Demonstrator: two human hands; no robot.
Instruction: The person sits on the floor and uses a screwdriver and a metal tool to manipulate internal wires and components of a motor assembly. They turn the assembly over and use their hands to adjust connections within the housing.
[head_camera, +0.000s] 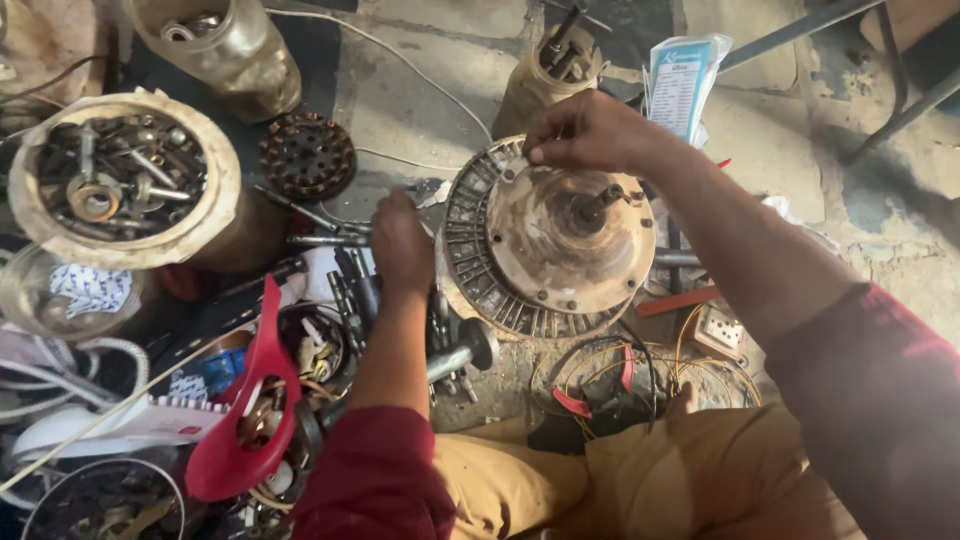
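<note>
Rusty fan motor on floor, before knees — likely heavy, rigid; grip by finned rim. Right hand pinches at its top edge; left hand, beside motor, closed on tool.

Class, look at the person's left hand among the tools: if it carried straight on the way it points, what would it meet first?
The left hand points up the picture, towards the scattered metal tools. Beyond them, probably the thin white cable on the floor; depth is unclear.
</note>
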